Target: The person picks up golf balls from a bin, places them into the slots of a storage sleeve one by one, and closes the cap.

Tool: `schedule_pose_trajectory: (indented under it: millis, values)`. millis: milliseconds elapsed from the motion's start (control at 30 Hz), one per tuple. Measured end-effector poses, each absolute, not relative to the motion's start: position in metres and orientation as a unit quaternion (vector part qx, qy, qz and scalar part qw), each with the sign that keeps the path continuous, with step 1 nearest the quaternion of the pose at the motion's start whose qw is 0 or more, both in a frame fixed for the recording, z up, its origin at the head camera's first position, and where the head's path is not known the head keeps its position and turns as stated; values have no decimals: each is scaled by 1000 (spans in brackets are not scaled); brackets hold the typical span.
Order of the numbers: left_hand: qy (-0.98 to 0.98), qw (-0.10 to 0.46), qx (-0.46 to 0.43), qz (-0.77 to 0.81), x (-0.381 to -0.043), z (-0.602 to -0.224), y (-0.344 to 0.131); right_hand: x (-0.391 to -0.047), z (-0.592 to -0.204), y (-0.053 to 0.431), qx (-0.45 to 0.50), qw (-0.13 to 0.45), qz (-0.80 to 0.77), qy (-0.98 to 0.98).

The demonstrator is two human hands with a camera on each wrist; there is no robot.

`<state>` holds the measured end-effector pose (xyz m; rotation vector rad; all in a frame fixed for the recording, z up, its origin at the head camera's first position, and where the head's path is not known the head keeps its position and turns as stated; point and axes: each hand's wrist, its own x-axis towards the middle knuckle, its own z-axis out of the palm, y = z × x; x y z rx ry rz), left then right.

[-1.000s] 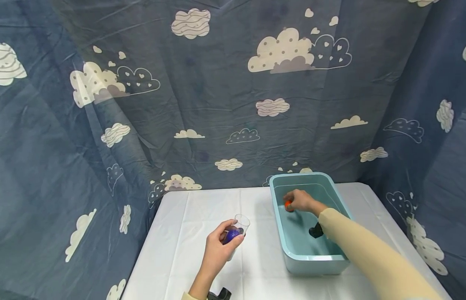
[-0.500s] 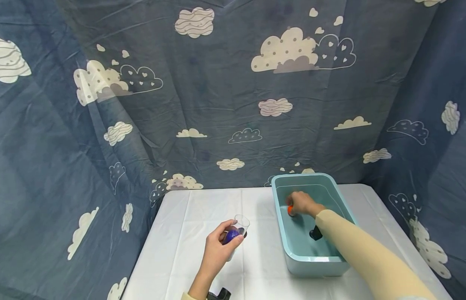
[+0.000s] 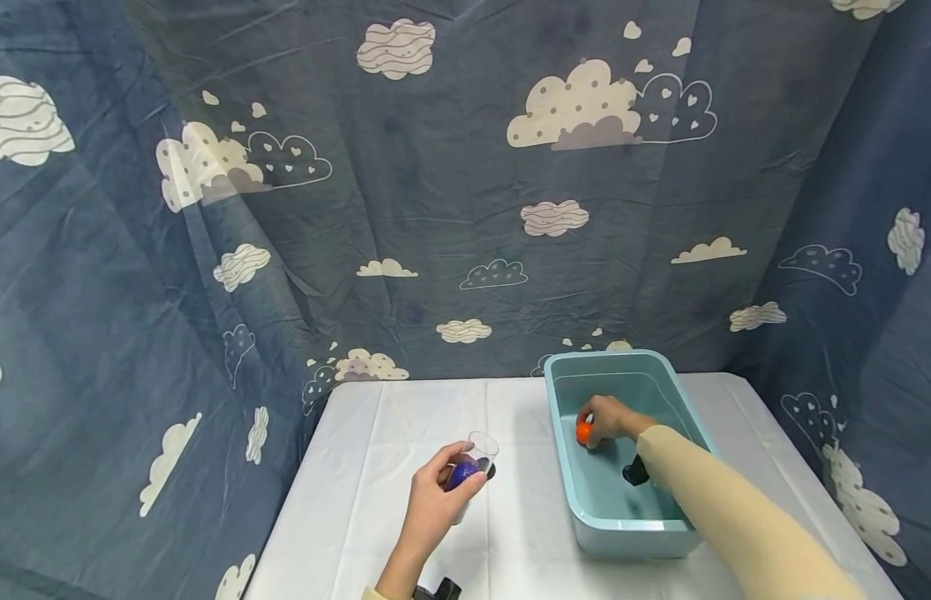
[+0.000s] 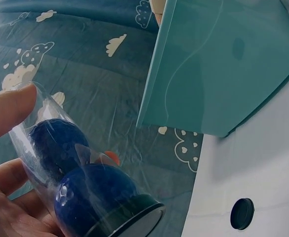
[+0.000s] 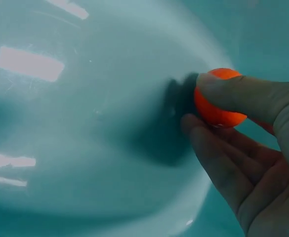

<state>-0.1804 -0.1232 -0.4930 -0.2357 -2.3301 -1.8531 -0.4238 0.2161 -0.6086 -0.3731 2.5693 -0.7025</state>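
My left hand [image 3: 444, 487] grips a clear plastic tube [image 4: 23, 133] above the left part of the white table. Two shiny blue balls [image 4: 97, 192] sit inside it, one behind the other, and a dark cap [image 4: 129, 217] covers its lower end. The other end, by my thumb, has no cap on it. Inside the teal bin [image 3: 630, 524], my right hand [image 3: 609, 418] pinches an orange ball [image 5: 221, 106] between thumb and fingers, close to the bin's left wall. Part of the ball is hidden by the thumb.
A loose dark round lid [image 4: 242, 214] lies on the white table [image 3: 405, 408], just right of the tube. The bin's raised walls surround my right hand. Dark blue cloud-print cloth [image 3: 435, 208] hangs behind the table and on both sides.
My right hand has come slightly nearer within the bin, carrying the orange ball along its left side. My left hand and the tube have stayed nearly still; the head view has shifted slightly.
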Motion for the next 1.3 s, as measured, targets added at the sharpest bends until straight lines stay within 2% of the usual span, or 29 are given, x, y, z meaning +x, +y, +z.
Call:
schedule_pose_trajectory:
  millis: [433,667,1033,1300]
  values:
    - [-773,79,-86,-624,-179,-495,-119,-410,-582,210,-173,225,-271,920]
    - [-774,78,-83,-623,-179,-496,-116,-401,-564,207,-225,200,-252,920]
    - [-778,72,-78,-619,-179,-496,-112,-385,-533,204,-245,182,-271,913]
    - [-779,75,-86,-617,-180,-497,-110,-372,-514,207,-270,138,-292,907]
